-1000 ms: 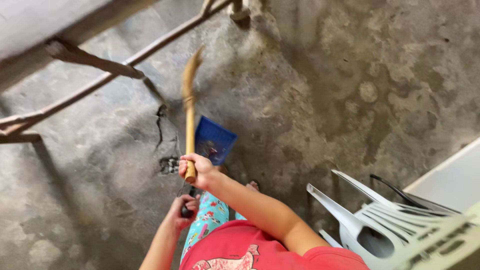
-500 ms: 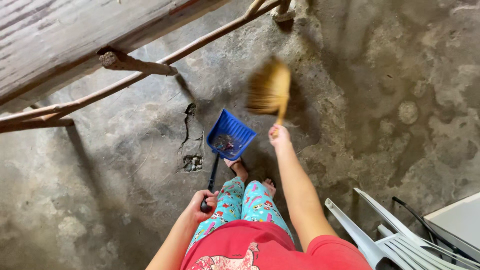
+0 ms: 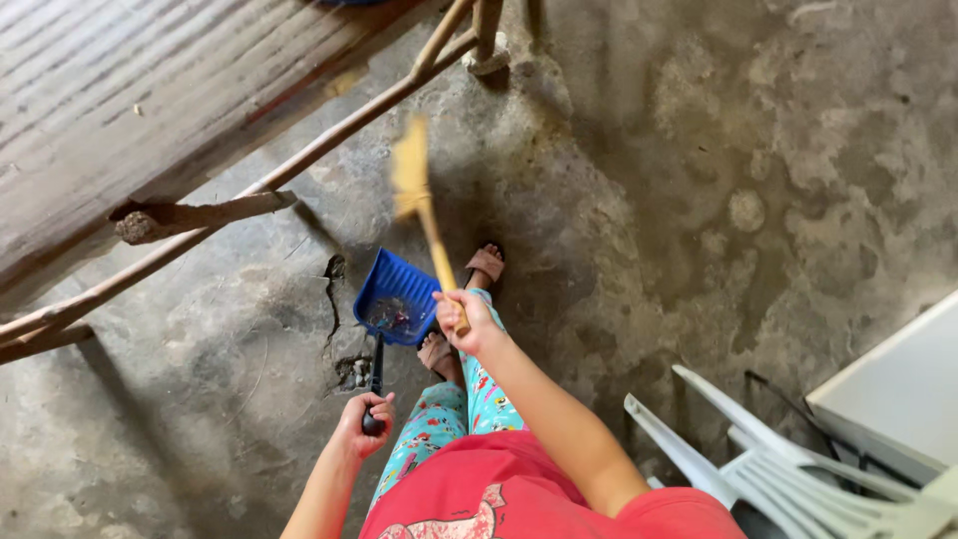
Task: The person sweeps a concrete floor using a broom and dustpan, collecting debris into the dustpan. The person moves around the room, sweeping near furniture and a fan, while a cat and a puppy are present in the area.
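Gripping blurred straw broom (image 3: 419, 200) — right hand (image 3: 464, 321); left hand (image 3: 364, 419) fingers clasp blue dustpan (image 3: 397, 297) handle.

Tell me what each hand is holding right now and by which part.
The left hand grips the blue plastic dustpan by the end of its long dark handle. The right hand grips the straw-coloured hand broom at the lower end of its stick.

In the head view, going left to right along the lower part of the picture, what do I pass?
Left hand on the black handle → blue plastic dustpan → right hand gripping the straw-coloured broom → white plastic chair → pale flat slab.
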